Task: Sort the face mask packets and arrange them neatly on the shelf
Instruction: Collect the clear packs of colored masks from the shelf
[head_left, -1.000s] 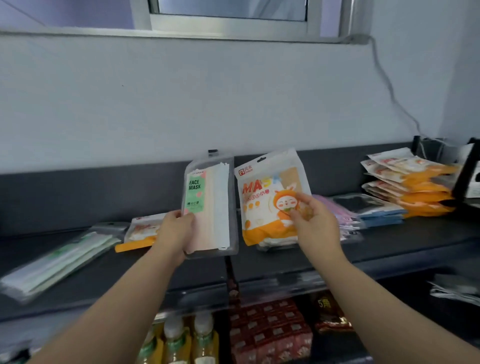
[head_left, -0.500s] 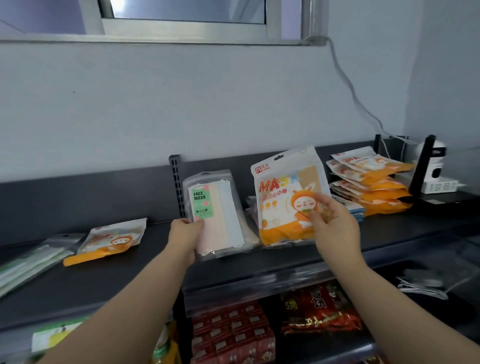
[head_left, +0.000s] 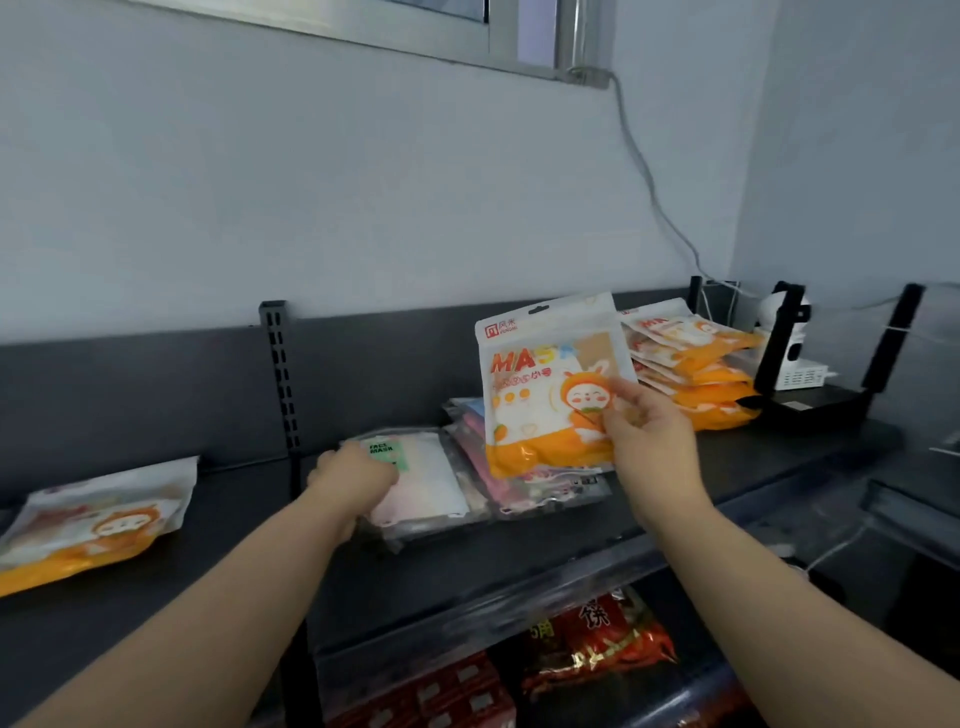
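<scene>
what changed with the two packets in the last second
The left hand has lowered the FACE MASK packet from upright to flat on the shelf and is still on it. The right hand still holds the orange MASK packet upright. The orange stack and the lone orange packet lie as before.

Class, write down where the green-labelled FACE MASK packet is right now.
Head view, centre: the packet lies flat on the shelf under the left hand, directly left of the pink packets.
</scene>
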